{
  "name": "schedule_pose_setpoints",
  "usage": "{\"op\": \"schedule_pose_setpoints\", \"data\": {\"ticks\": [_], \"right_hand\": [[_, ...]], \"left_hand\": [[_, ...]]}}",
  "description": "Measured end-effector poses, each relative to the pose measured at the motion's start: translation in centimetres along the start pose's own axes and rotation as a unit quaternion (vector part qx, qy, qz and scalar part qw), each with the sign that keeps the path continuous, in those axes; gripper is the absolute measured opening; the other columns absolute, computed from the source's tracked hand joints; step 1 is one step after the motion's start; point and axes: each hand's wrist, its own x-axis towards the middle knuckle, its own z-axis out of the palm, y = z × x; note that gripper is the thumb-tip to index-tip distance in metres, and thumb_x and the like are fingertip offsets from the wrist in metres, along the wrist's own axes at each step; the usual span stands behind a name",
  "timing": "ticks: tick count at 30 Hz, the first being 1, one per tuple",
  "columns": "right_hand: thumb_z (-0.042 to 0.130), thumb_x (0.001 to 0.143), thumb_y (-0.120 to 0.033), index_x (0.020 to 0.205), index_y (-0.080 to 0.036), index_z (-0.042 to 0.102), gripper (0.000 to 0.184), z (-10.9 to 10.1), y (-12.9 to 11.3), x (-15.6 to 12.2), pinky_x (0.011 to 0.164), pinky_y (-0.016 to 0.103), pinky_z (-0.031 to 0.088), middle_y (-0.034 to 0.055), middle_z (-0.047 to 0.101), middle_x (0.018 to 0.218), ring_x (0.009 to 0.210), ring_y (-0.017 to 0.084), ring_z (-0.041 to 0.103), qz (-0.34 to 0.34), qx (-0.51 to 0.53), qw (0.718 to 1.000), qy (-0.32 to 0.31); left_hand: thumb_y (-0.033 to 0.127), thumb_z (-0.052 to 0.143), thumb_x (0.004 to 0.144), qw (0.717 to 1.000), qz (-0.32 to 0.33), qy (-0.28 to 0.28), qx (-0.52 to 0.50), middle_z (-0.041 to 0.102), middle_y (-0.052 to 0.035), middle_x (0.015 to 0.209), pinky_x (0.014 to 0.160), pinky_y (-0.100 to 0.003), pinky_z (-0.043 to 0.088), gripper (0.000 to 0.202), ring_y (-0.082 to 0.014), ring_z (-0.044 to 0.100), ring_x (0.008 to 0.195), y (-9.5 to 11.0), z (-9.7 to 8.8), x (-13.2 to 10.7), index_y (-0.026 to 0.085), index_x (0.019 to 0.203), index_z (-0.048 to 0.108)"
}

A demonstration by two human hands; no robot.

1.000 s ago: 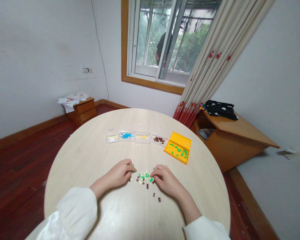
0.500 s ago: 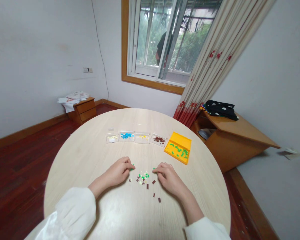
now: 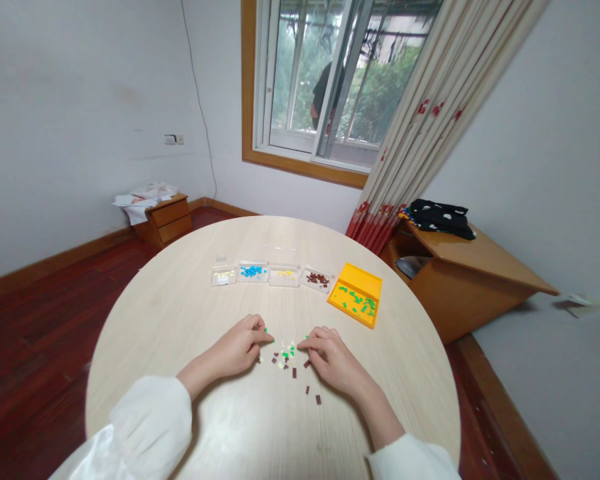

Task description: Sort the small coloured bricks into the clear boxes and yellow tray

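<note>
Both hands rest on a round pale wooden table [image 3: 190,320] on either side of a small heap of tiny bricks [image 3: 286,355], green, cream and brown. My left hand [image 3: 240,347] has its fingers curled in a pinch, with a green piece showing at the fingertips. My right hand [image 3: 330,357] also pinches at the heap's right edge; what it holds is too small to make out. A few brown pieces [image 3: 314,395] lie loose nearer to me.
A row of small clear trays [image 3: 253,273] holds sorted cream, blue, yellow and brown pieces. An orange tray [image 3: 356,295] with green pieces sits at their right. Beyond the table: a window, a curtain, a low wooden cabinet [image 3: 475,273] and a small bedside chest [image 3: 163,217].
Both hands shifted slightly at the heap; the fingertips drew a little closer together over the pieces. The trays stayed put.
</note>
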Motion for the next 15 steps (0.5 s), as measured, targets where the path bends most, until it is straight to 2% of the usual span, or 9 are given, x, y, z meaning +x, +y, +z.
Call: {"op": "schedule_pose_setpoints", "data": {"ticks": [5,10,12,15], "right_hand": [[0.045,0.08,-0.002,0.092,-0.023,0.069,0.035,0.2,-0.8,0.0,0.081,0.033,0.034,0.003,0.06,0.084,0.088,0.017,0.051,-0.023,0.003,0.999,-0.036],[0.046,0.08,-0.002,0.087,-0.022,0.07,0.032,0.1,0.0,0.0,0.08,0.033,0.034,0.0035,0.06,0.083,0.087,0.018,0.052,0.005,-0.008,1.0,-0.015],[0.046,0.08,-0.003,0.089,-0.022,0.069,0.032,0.1,0.1,0.0,0.08,0.033,0.035,0.0037,0.06,0.082,0.087,0.018,0.051,0.007,-0.01,1.0,-0.009],[0.045,0.083,-0.005,0.095,-0.023,0.068,0.032,0.1,-0.1,0.1,0.08,0.033,0.035,0.0039,0.06,0.083,0.088,0.018,0.051,-0.003,-0.002,1.0,-0.006]], "left_hand": [[-0.001,0.041,0.066,1.0,0.024,-0.017,-0.001,0.051,-0.0058,0.091,0.082,-0.03,0.041,0.047,-0.018,0.048,0.09,0.0,0.0,0.0,0.021,0.098,0.068],[0.0,0.04,0.07,1.0,-0.001,0.0,0.001,0.05,-0.0072,0.092,0.082,-0.031,0.041,0.044,-0.0186,0.047,0.09,0.1,-0.1,0.1,0.018,0.099,0.067],[0.002,0.041,0.072,1.0,0.012,0.007,-0.008,0.049,-0.0071,0.097,0.086,-0.033,0.04,0.044,-0.0191,0.046,0.094,0.4,-0.3,0.0,0.02,0.103,0.066],[0.005,0.045,0.071,0.999,0.045,-0.016,-0.014,0.048,-0.0062,0.102,0.089,-0.034,0.039,0.044,-0.0198,0.044,0.097,1.1,-0.4,-0.2,0.024,0.106,0.065]]}}
